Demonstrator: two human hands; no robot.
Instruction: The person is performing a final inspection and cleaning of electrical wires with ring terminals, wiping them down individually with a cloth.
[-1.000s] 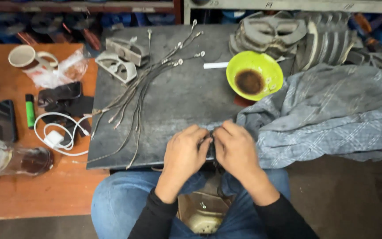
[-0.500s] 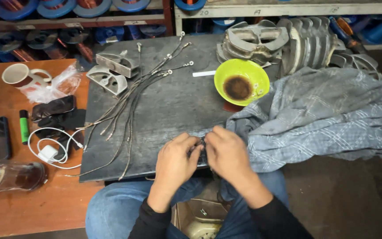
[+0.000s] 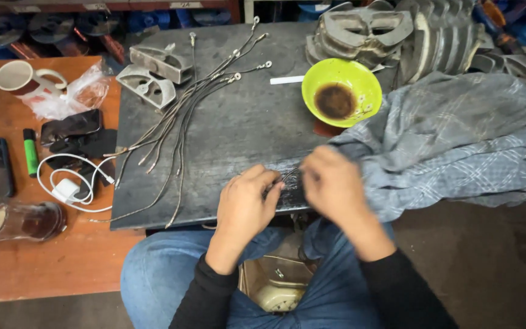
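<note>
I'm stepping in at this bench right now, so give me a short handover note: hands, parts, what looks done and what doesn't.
Left hand and right hand: both pinching one thin wire between them at the near edge of the dark work board; the grip detail is blurred.
Parts: bundle of wires with ring ends fanned across the board's left side; two metal brackets at its far left corner; green bowl and grey cloth to the right.
Done or left: cannot tell; the bundle lies untouched.
</note>
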